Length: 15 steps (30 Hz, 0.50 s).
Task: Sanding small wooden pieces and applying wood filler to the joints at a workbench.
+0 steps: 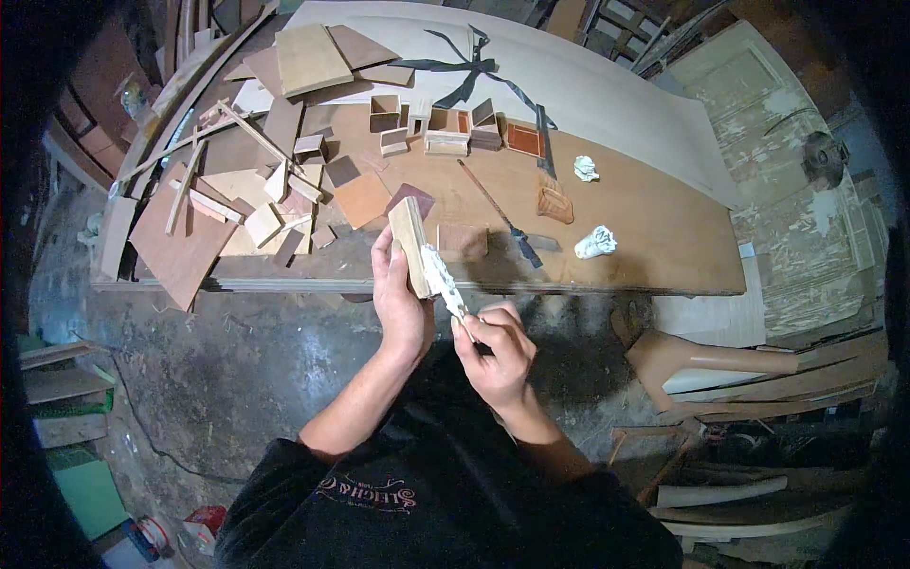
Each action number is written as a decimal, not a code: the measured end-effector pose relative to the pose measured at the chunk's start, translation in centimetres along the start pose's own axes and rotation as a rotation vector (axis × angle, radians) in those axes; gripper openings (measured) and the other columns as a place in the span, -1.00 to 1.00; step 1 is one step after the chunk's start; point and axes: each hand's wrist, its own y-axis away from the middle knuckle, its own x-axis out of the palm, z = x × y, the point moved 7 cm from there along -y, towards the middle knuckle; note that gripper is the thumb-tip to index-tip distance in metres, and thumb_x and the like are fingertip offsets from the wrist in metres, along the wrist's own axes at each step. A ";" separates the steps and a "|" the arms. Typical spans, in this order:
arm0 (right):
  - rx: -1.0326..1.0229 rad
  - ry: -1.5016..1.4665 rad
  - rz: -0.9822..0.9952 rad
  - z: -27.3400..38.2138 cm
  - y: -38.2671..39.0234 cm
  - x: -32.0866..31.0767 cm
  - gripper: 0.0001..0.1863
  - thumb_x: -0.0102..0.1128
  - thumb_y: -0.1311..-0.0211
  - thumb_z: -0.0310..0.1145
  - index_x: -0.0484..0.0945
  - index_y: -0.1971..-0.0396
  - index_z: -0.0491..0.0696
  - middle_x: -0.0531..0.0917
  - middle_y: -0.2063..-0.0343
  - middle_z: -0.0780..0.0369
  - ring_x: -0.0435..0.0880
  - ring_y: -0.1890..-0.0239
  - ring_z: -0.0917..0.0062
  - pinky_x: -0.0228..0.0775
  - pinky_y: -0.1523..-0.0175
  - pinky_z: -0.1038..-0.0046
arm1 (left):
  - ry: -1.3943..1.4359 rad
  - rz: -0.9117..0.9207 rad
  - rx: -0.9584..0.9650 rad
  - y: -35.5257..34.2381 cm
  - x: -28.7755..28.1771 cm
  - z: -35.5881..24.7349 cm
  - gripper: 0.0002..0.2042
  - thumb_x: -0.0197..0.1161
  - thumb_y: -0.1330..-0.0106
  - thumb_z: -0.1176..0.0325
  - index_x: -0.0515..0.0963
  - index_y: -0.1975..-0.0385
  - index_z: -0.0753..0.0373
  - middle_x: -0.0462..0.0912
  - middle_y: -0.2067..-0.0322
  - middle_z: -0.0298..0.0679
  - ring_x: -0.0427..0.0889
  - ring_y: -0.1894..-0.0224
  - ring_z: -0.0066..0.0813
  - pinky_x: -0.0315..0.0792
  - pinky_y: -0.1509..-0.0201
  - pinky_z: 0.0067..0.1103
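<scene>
My left hand [402,308] is wrapped round a small pale wooden box or block [408,237], holding it tilted upright above the near edge of the table. Against its right side lies a thin stick [442,279] thickly coated with white paste. My right hand [498,356] pinches the lower end of this stick between thumb and fingers. How much of the stick is beneath the paste cannot be made out. Beyond my hands, several small wooden boxes [445,133] stand on the table. To the right are a white container with white paste [595,242] and a crumpled white lump [586,169].
The wooden table [654,223] holds scattered offcuts [265,224] and thin strips at left, stacked boards [313,59] behind, and black straps [474,66]. A saw with a wooden handle [555,203] lies near a long thin rod [485,194]. Curved timber [730,358] stands at right.
</scene>
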 end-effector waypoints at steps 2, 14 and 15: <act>-0.006 -0.008 -0.015 -0.1 -0.4 0.2 -0.72 0.38 0.04 -0.70 0.49 0.34 -0.16 0.57 0.50 0.16 0.56 0.48 0.32 0.42 0.37 0.40 | 0.003 0.031 -0.001 0.3 0.0 -0.1 -0.64 -0.12 -0.52 0.32 0.19 -0.25 0.22 0.49 0.00 -0.20 0.53 0.05 -0.47 0.45 -0.03 -0.53; 0.032 -0.039 -0.047 -1.4 -1.7 0.2 -0.76 0.32 0.00 -0.72 0.48 0.36 -0.18 0.58 0.50 0.14 0.59 0.45 0.32 0.44 0.32 0.40 | -0.004 -0.017 -0.063 0.9 -0.3 0.1 -0.64 -0.12 -0.52 0.24 0.22 -0.23 0.17 0.52 0.10 -0.28 0.53 0.21 -0.57 0.47 0.27 -0.61; 0.033 -0.047 -0.042 -1.6 -1.9 0.0 -0.76 0.31 -0.01 -0.73 0.48 0.35 -0.18 0.58 0.49 0.14 0.58 0.45 0.33 0.44 0.31 0.41 | 0.057 0.093 -0.175 0.8 -0.4 0.7 -0.65 -0.12 -0.51 0.22 0.25 -0.21 0.17 0.51 0.17 -0.32 0.48 0.31 -0.62 0.39 0.39 -0.64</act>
